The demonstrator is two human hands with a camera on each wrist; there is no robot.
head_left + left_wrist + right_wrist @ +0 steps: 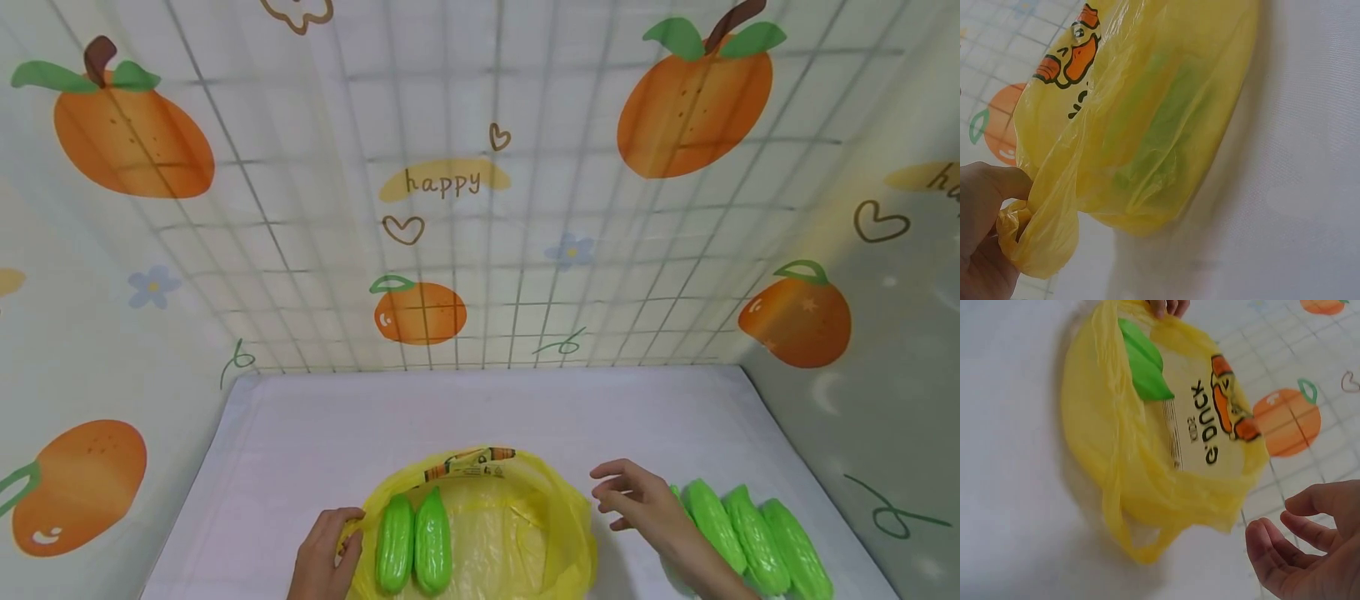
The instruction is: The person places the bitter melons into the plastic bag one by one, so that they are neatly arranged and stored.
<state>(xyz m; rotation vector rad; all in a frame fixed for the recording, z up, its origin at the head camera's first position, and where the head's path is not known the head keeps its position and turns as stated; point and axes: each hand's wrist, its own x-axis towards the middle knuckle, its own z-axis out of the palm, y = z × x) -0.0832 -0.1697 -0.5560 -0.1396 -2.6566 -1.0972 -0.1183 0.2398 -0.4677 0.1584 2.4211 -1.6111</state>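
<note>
A yellow plastic bag with a duck print stands with its mouth wide open in the head view. Inside, along its left side, lie two glossy green toy bitter melons next to each other. My left hand is at the bag's left rim; in the left wrist view its thumb and fingers pinch the gathered bag handle. To the right of the bag, my right hand is raised with loosely bent fingers, apart from the rim and holding nothing. The right wrist view shows the other handle loop hanging free.
Several more green bitter melons lie in a row at the right, partly behind my right forearm. The white tabletop meets a back wall and side walls of orange-printed cloth.
</note>
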